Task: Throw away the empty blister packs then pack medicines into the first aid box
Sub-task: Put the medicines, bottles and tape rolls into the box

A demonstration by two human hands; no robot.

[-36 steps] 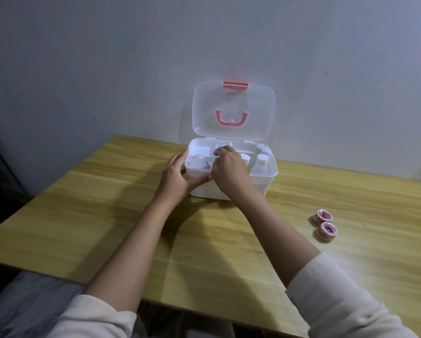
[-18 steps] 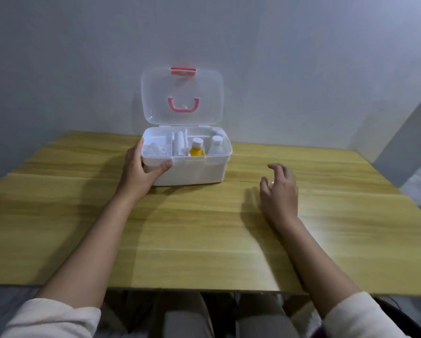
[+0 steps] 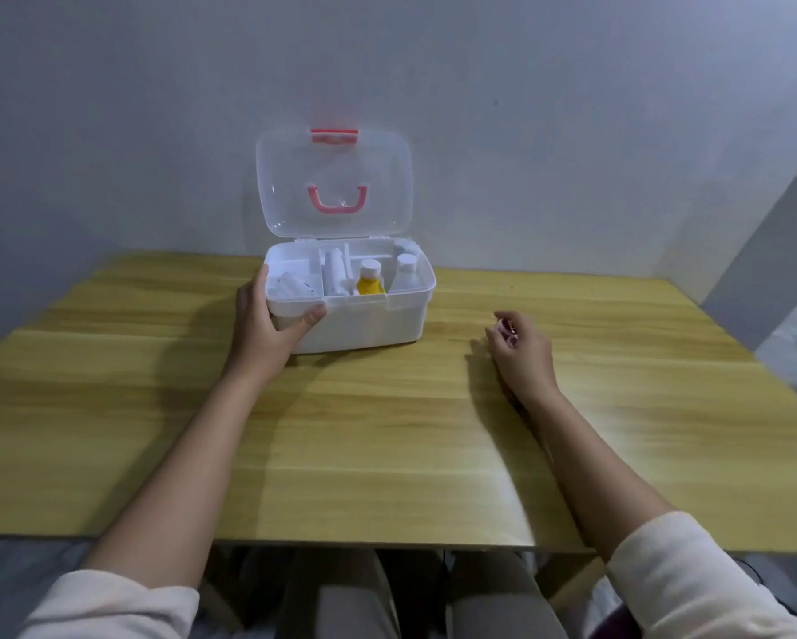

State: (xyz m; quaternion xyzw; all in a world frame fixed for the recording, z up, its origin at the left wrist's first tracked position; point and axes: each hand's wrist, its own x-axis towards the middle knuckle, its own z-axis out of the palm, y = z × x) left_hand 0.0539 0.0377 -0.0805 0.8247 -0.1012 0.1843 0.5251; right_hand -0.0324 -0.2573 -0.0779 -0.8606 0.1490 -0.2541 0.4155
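The white first aid box (image 3: pixel 364 322) stands on the wooden table with its clear lid (image 3: pixel 334 182) raised upright. Inside I see a yellow bottle with a white cap (image 3: pixel 370 281), a white bottle (image 3: pixel 405 272), white tubes (image 3: pixel 334 272) and a white packet (image 3: pixel 292 285). My left hand (image 3: pixel 267 322) grips the box's front left corner, thumb on the rim. My right hand (image 3: pixel 518 350) is to the right of the box, just above the table, fingers curled around small pink-and-white tape rolls (image 3: pixel 507 327), mostly hidden by the fingers.
The wooden table (image 3: pixel 387 431) runs to a near edge at the bottom, with my legs below it. A grey wall stands right behind the box. A slanted grey panel (image 3: pixel 765 251) rises past the table's right end.
My right hand left the box, reached right and has closed on the small tape rolls. My left hand stays on the box's corner. My head turned right, then partly back.
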